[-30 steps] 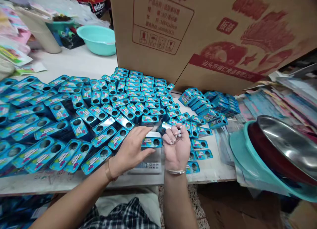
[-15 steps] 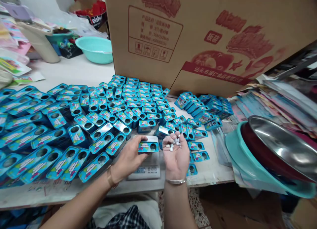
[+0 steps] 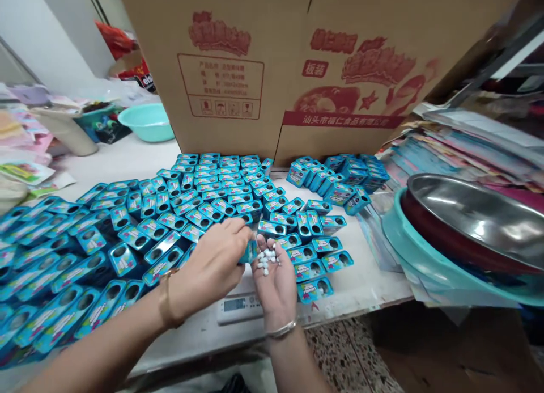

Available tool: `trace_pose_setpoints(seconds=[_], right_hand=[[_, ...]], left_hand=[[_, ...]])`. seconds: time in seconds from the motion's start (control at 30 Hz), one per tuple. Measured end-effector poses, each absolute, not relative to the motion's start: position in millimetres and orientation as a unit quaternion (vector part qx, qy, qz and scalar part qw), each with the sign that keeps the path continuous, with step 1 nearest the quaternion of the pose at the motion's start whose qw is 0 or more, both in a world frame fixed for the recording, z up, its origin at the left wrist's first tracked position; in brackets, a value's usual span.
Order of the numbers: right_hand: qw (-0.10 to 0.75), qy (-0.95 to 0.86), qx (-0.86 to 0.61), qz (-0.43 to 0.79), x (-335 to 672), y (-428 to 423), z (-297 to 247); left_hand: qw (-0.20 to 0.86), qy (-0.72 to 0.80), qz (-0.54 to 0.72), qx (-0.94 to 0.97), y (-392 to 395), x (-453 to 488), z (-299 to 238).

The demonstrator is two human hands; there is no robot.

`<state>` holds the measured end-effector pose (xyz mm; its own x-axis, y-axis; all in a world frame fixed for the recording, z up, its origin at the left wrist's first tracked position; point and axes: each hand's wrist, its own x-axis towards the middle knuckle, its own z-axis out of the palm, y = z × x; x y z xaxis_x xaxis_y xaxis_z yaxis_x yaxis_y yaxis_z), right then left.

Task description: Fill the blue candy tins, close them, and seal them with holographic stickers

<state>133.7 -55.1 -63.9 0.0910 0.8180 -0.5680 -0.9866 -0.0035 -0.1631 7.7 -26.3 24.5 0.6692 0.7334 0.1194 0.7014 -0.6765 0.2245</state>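
My left hand (image 3: 212,262) is closed around a small blue candy tin (image 3: 250,251), tilted on its side against my right fingers. Most of that tin is hidden behind my fingers. Palm up and cupped, my right hand (image 3: 278,288) carries a little heap of small white candies (image 3: 267,259). Under both hands lies a white digital scale (image 3: 238,311), whose display faces me. Rows of similar blue tins (image 3: 164,245) stand upright to the left and beyond, each with a dark round hole in its top. More tins (image 3: 314,289) stand just right of my right hand.
A tall cardboard carton (image 3: 272,92) closes off the back of the table. A turquoise basin (image 3: 147,121) sits at the back left. On the right, a metal bowl (image 3: 480,211) rests in another turquoise basin (image 3: 408,257), beside stacked printed sheets (image 3: 471,155).
My left hand has turned over and tipped the tin toward my right palm. The heap of candies in that palm looks larger. The camera view has shifted.
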Motion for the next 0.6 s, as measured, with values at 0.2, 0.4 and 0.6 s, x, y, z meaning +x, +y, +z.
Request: trace_pose_setpoints(seconds=[0.2,0.4,0.6], right_hand=[[0.692,0.157,-0.235,0.664,134,-52,-73],[0.689,0.162,-0.223,0.671,132,-55,-72],[0.690,0.162,-0.221,0.670,132,-60,-69]], left_hand=[[0.083,0.412,0.059,0.906,-26,20,22],[0.050,0.406,0.007,0.913,-31,27,34],[0.052,0.414,0.042,0.908,-29,17,21]])
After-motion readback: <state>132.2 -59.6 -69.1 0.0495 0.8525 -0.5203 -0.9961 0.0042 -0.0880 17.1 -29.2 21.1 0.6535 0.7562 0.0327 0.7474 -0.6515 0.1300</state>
